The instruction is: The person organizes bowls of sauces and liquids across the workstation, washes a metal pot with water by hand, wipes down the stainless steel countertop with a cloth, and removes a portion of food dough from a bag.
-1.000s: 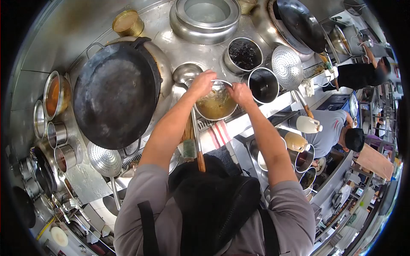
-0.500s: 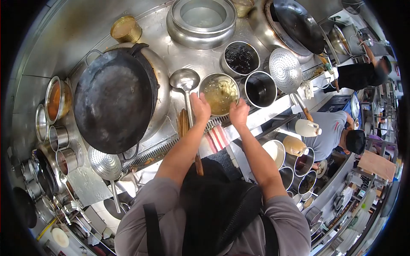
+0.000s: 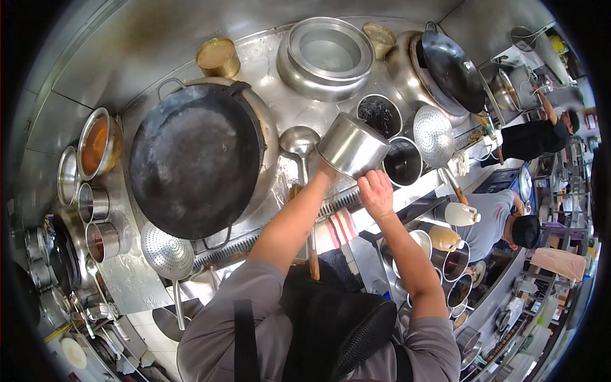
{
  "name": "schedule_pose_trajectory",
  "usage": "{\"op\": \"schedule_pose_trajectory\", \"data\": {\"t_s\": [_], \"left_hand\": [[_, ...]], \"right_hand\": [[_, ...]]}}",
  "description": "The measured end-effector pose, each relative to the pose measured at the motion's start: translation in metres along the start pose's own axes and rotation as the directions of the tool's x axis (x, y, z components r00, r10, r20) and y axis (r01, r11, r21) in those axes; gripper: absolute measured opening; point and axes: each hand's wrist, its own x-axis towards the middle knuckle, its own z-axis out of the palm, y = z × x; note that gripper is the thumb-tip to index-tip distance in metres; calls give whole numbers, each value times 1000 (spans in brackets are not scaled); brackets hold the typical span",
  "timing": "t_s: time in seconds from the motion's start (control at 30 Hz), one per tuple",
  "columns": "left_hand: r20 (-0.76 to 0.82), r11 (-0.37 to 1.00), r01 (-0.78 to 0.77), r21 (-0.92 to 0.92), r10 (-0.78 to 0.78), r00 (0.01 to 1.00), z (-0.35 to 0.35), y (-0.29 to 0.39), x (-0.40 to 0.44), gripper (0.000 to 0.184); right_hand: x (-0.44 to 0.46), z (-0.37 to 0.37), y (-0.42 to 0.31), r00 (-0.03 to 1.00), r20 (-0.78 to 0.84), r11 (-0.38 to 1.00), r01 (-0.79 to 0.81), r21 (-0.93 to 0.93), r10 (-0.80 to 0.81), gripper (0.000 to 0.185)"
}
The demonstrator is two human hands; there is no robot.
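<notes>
A steel pot [image 3: 353, 143] is tipped steeply, its shiny outside toward me and its opening and contents hidden. My left hand [image 3: 327, 170] holds it from the lower left, the fingers mostly hidden behind the metal. On its lower right edge, my right hand [image 3: 375, 192] grips with curled fingers. Just left of the pot lies a large ladle [image 3: 299, 139], its long handle passing by my left forearm. To the right stand a pot of dark shreds in liquid [image 3: 378, 116] and a pot of dark liquid [image 3: 403, 162].
A big black wok [image 3: 194, 165] steams or smokes lightly at left. A round steel vessel of water [image 3: 327, 54] stands at the back. Perforated skimmers [image 3: 167, 249] lie at both sides, and a second wok [image 3: 452, 71] leans at right. Two other people [image 3: 496, 216] work at right.
The pot, upright with yellowish liquid showing before, has been lifted and tipped over. Both hands have moved with it. The whole view has shifted slightly.
</notes>
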Motion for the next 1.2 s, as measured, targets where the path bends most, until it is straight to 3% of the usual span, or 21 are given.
{"op": "schedule_pose_trajectory", "data": {"t_s": [0.07, 0.13, 0.2, 0.23, 0.3, 0.4, 0.47, 0.5, 0.6, 0.7, 0.73, 0.83, 0.9, 0.97, 1.03, 1.07, 1.13, 1.17, 1.2], "left_hand": [[80, 985, -159, 69, 154, 985, 6, 23, 1, 42], [39, 938, -227, 261, 224, 974, 15, 60, -10, 35], [-12, 978, -191, 86, 192, 981, 22, 83, -4, 21], [-1, 983, -144, 116, 145, 989, 21, 92, -6, 18], [42, 946, -224, 236, 220, 975, 22, 111, -13, 15], [4, 776, -107, 622, 134, 991, 17, 120, -32, 15], [99, 529, -244, 813, 288, 953, 6, 99, -40, 15], [160, 377, -290, 880, 340, 927, 0, 88, -48, 15], [80, 354, -94, 930, 54, 995, 10, 108, -73, 20], [268, 510, -365, 779, 256, 929, -3, 99, -76, 26], [305, 401, -398, 825, 278, 911, -4, 99, -74, 31], [248, 441, -374, 816, 316, 916, 1, 107, -71, 33], [204, 516, -348, 783, 316, 927, 6, 109, -64, 32], [165, 547, -278, 790, 246, 955, 7, 109, -64, 31], [125, 524, -163, 836, 107, 986, 4, 99, -76, 32], [128, 565, -127, 815, 38, 991, -1, 88, -84, 36], [143, 639, -42, 768, -107, 984, -13, 60, -103, 46], [86, 623, -13, 782, -88, 992, -17, 52, -107, 51], [31, 605, 16, 796, -67, 997, -21, 44, -110, 56]], "right_hand": [[14, -10, -3, 1000, -27, 999, -6, -31, 5, 10], [24, -10, -1, 996, -66, 998, -54, -28, 52, 13], [46, -10, 10, 973, -176, 989, -149, -1, 147, 15], [60, -8, 22, 953, -239, 982, -188, 13, 186, 15], [96, -3, 48, 914, -263, 950, -283, 132, 309, 15], [160, 21, 93, 888, -333, 948, -288, 134, 317, 15], [215, 37, 128, 867, -405, 956, -255, 143, 291, 16], [240, 49, 145, 867, -401, 955, -271, 122, 297, 16], [302, 80, 181, 907, -279, 948, -315, 50, 316, 17], [335, 119, 204, 963, -152, 967, -237, -96, 221, 10], [339, 134, 210, 977, -107, 969, -200, -144, 185, 10], [343, 152, 195, 975, 46, 964, -208, -163, 218, 14], [345, 154, 186, 948, 69, 949, -307, -71, 312, 15], [350, 149, 187, 850, 58, 850, -526, 20, 524, 16], [349, 153, 207, 658, 193, 497, -701, 511, 728, 14], [348, 152, 217, 557, 307, 228, -693, 683, 771, 14], [335, 133, 225, 542, 457, -67, -590, 804, 706, 13], [325, 119, 224, 545, 522, -219, -524, 823, 657, 13], [317, 104, 217, 559, 524, -256, -487, 835, 643, 17]]}}
